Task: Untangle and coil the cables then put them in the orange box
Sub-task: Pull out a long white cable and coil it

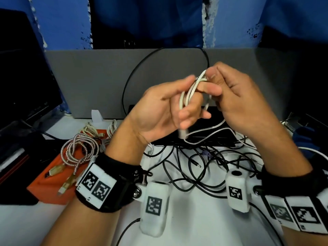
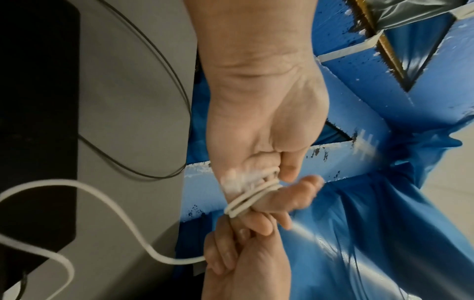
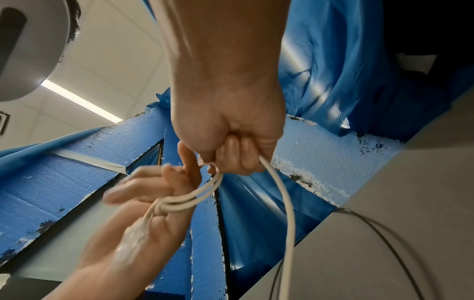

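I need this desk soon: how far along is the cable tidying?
Done: a braided cable lies coiled on the orange box. In hand: the left hand holds white cable loops while the right hand feeds more. Left: the black cables lie tangled on the desk.

Grey partition [image 1: 99,75] behind the white desk [image 1: 195,219]; blue sheeting [image 3: 346,81] beyond; perhaps a monitor [image 1: 21,68] left.

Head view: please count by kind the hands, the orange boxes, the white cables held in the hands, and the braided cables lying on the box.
Hands: 2 (left hand, right hand)
Orange box: 1
White cable held in the hands: 1
Braided cable on the box: 1
Total: 5
The black cables on the table are too tangled to count.
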`<act>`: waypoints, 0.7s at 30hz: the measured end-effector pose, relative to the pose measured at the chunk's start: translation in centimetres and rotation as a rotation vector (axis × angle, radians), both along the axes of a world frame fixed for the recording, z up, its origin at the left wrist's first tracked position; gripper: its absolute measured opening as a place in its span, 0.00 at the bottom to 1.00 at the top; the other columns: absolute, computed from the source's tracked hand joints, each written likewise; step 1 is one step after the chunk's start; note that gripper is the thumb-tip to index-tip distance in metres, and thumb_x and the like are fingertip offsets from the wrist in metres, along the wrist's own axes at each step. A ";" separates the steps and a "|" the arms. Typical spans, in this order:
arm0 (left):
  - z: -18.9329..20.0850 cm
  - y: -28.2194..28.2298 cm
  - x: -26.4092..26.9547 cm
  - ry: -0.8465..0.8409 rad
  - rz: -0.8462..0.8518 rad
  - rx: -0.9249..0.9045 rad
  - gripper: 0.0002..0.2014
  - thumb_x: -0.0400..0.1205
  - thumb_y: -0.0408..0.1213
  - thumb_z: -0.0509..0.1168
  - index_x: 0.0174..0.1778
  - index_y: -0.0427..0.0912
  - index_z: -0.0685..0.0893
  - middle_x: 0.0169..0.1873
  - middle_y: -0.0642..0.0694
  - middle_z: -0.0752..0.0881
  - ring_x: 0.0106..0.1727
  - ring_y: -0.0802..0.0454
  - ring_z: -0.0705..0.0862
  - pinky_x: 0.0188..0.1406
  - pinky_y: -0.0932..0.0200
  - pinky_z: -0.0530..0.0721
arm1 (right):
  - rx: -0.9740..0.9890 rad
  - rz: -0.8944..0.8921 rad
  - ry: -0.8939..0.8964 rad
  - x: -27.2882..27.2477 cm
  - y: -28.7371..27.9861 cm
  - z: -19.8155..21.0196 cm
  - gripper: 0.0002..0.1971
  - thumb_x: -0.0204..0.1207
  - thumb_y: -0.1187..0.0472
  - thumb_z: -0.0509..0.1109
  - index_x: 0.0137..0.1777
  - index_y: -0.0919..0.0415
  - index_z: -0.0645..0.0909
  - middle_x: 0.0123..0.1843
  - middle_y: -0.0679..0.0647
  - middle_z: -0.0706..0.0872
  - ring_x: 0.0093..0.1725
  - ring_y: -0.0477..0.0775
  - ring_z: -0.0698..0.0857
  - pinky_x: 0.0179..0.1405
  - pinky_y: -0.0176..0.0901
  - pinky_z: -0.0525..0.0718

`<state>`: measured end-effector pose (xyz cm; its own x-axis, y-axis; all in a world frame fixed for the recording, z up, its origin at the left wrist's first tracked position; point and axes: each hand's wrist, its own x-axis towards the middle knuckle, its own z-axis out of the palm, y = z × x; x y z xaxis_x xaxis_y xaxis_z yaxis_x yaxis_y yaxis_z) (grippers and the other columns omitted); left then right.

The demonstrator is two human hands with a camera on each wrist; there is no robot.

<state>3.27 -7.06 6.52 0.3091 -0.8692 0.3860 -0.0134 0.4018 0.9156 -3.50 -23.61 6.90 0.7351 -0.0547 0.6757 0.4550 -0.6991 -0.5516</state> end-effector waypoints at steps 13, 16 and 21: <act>0.2 -0.9 -1.5 0.303 -0.052 -0.182 0.21 0.93 0.36 0.43 0.73 0.23 0.69 0.20 0.55 0.77 0.18 0.61 0.75 0.59 0.59 0.86 | 0.324 0.188 0.088 0.0 0.8 0.5 0.16 0.93 0.56 0.55 0.46 0.48 0.81 0.35 0.40 0.77 0.28 0.36 0.75 0.28 0.25 0.71; 0.4 -0.7 -1.1 0.376 -0.030 -0.270 0.24 0.93 0.36 0.44 0.76 0.19 0.66 0.21 0.53 0.77 0.19 0.60 0.77 0.60 0.60 0.86 | 0.392 0.233 0.185 0.2 0.8 0.4 0.14 0.94 0.55 0.54 0.58 0.52 0.82 0.31 0.43 0.75 0.23 0.42 0.68 0.19 0.37 0.62; 0.6 -0.4 -0.3 0.404 0.290 -0.449 0.26 0.91 0.34 0.50 0.80 0.17 0.60 0.33 0.48 0.88 0.37 0.54 0.91 0.66 0.56 0.84 | 0.224 0.222 0.364 1.0 0.7 -0.7 0.14 0.93 0.53 0.55 0.67 0.37 0.79 0.30 0.55 0.77 0.18 0.54 0.75 0.19 0.53 0.85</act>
<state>2.98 -7.43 7.16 0.7021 -0.5108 0.4960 0.1302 0.7770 0.6159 -2.55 -22.88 6.20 0.9320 0.0154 0.3622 0.3294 -0.4530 -0.8284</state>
